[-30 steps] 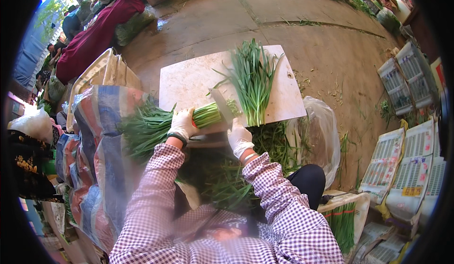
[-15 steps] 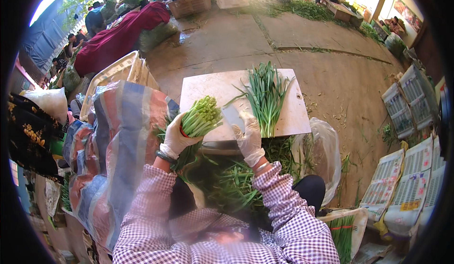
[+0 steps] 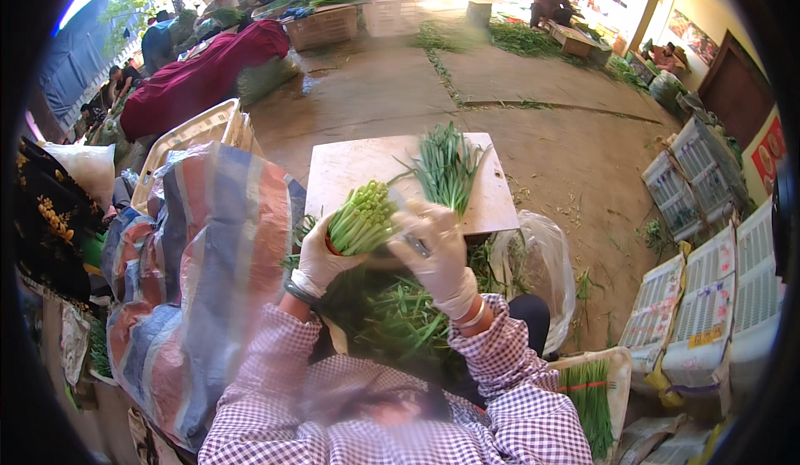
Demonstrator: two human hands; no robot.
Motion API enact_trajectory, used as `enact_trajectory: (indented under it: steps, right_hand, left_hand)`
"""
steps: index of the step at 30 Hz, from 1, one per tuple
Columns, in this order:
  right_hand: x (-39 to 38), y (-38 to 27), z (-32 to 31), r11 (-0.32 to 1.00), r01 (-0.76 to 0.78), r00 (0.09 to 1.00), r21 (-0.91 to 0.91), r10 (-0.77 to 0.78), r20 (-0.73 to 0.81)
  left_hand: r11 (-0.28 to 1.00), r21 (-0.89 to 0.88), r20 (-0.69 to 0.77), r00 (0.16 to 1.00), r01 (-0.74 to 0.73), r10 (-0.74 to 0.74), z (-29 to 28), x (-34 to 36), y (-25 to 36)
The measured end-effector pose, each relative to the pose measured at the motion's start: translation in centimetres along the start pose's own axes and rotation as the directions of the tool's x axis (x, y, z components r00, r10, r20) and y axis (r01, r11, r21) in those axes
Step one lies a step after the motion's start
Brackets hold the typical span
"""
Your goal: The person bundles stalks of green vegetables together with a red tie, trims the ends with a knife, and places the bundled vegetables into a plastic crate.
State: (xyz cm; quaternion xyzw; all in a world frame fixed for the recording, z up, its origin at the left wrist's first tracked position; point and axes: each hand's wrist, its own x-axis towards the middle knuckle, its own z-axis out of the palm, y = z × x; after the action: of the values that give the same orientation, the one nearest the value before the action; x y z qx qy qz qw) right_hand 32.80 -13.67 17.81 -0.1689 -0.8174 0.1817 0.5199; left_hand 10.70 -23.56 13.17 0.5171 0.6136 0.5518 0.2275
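Observation:
My gloved left hand (image 3: 321, 261) grips a thick bunch of green leafy stalks (image 3: 363, 215), pale cut ends up and leaves hanging down. A red band circles the bunch by my fingers. Close to its right side, my gloved right hand (image 3: 437, 257) is closed around a broad-bladed knife (image 3: 407, 188), whose blade is blurred and partly hidden. Beyond both hands stands a white board (image 3: 354, 161) used as a tabletop. A loose pile of long green leaves (image 3: 450, 165) lies on its right half.
Cut greens (image 3: 404, 319) lie below the board, beside a clear plastic bag (image 3: 550, 277). A striped sheet (image 3: 242, 232) covers the left side. White crates (image 3: 704, 298) stand at right; a basket (image 3: 621, 382) near my right elbow holds banded greens. Other people (image 3: 552, 2) sit far off.
My right hand has turned and come nearer the bunch, lifting the knife from beside the board. The bunch stays in my left hand. The whole view has shifted slightly.

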Motion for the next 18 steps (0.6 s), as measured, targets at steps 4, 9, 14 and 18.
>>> enact_trajectory:
  steps: [4,9,14,18]
  right_hand:
    - [-0.5,-1.7,0.2,1.000,0.018,1.000,-0.026,-0.018,0.003]
    - [-1.7,-1.6,-1.6,0.950,-0.132,0.988,0.283,0.103,0.113]
    - [-4.3,-0.1,-5.3,0.445,-0.656,0.754,0.609,0.418,0.506]
    - [-7.4,2.3,-8.1,0.787,-0.617,0.643,0.007,0.499,0.581]
  left_hand:
    - [0.999,-0.047,0.052,0.998,-0.015,0.018,0.6,-1.2,0.4]
    - [0.996,0.071,0.060,0.997,-0.045,0.041,1.0,-2.8,0.8]
    - [0.986,0.142,0.040,0.996,-0.090,0.085,1.2,-4.1,2.3]
    - [0.819,0.385,0.085,0.900,-0.425,0.427,0.8,-5.5,5.3]
